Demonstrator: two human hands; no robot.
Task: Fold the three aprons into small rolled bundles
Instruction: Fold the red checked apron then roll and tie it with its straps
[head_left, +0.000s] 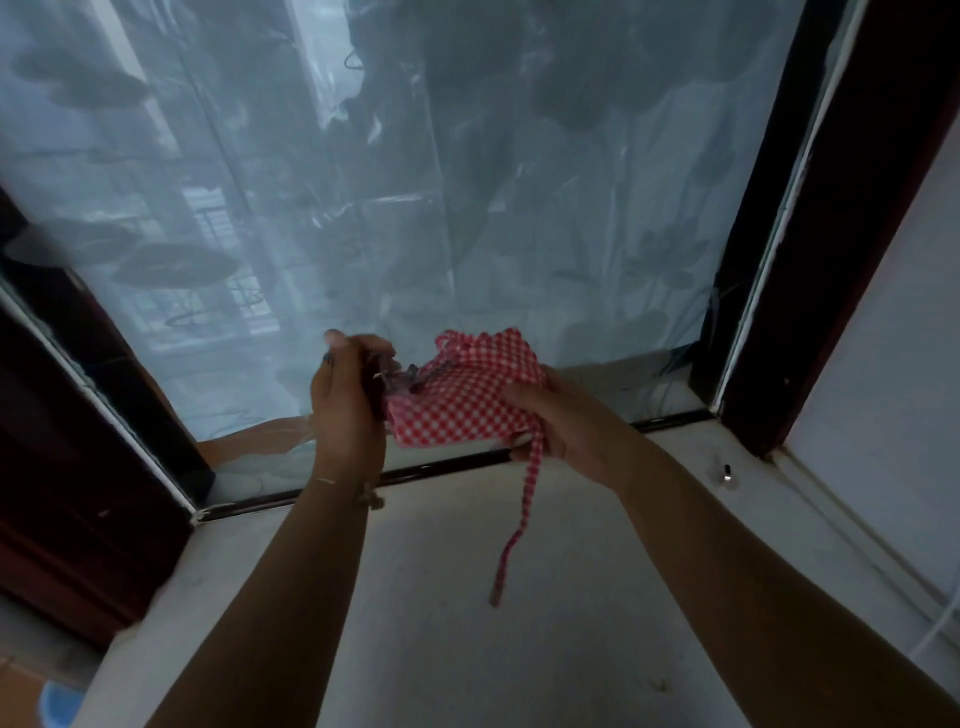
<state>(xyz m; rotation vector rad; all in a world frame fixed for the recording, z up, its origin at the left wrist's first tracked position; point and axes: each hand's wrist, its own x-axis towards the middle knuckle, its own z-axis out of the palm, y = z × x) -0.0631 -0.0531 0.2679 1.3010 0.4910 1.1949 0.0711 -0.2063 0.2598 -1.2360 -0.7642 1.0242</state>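
A red-and-white checked apron (462, 400), folded into a small thick bundle, is held in the air above a pale stone sill (441, 597). My right hand (550, 421) grips the bundle's right side, fingers curled under it. My left hand (348, 400) holds the bundle's left end, where dark patterned cloth shows against the palm. One checked strap (519, 525) hangs loose from the bundle down toward the sill. No other apron is in view.
A window with a sheer leaf-print curtain (415, 208) fills the space behind the sill, framed by dark wood (810, 260). A small metal fitting (729, 472) sits at the sill's right rear. A white wall (893, 338) stands to the right.
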